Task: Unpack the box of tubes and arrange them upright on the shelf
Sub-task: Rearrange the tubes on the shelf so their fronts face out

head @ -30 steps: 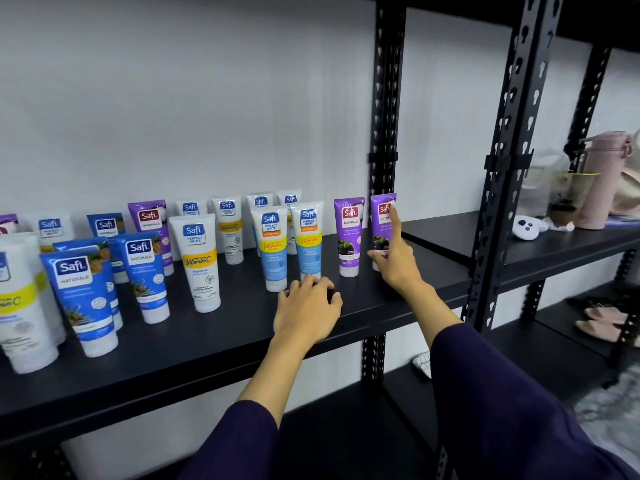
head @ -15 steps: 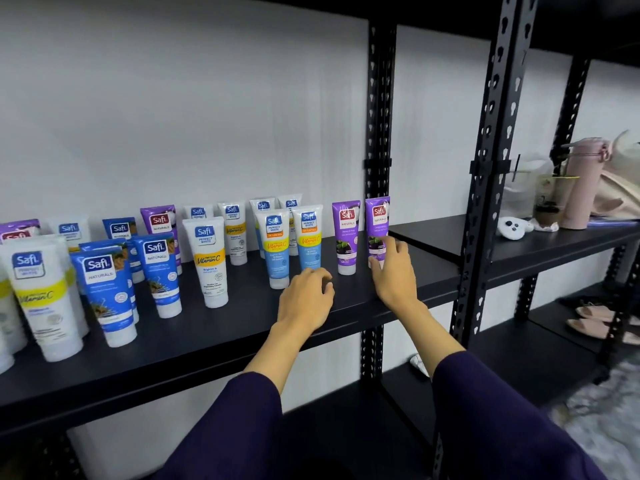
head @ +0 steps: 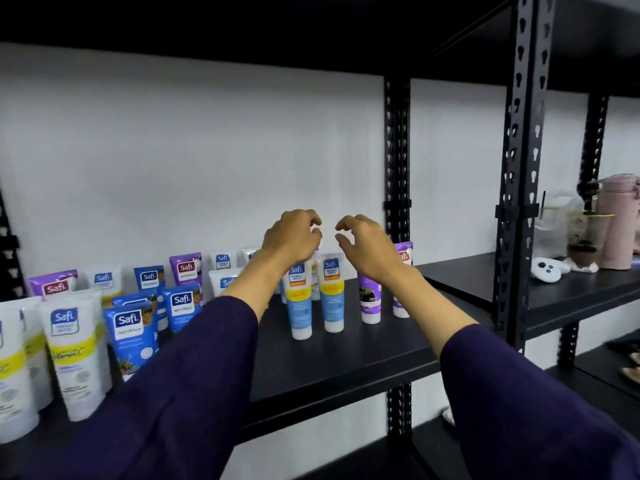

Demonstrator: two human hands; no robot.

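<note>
Several Safi tubes stand upright, cap down, on the black shelf (head: 346,362): white ones (head: 74,355) at the left, blue ones (head: 131,337) beside them, two light-blue ones (head: 333,299) in the middle and two purple ones (head: 370,299) at the right. My left hand (head: 292,237) and my right hand (head: 367,247) are raised side by side above the middle tubes, fingers curled and apart, holding nothing and touching no tube. Dark purple sleeves cover both forearms. No box is in view.
A black perforated upright (head: 519,168) separates this bay from the right shelf, which holds a pink bottle (head: 620,223), a small white toy (head: 547,270) and a cup. A rear post (head: 397,161) stands behind the purple tubes. A shelf board (head: 311,22) hangs overhead. Shoes (head: 630,372) lie lower right.
Both hands have lifted off the shelf and the purple tube and now hover together above the middle tubes. The camera has moved closer and tilted upward.
</note>
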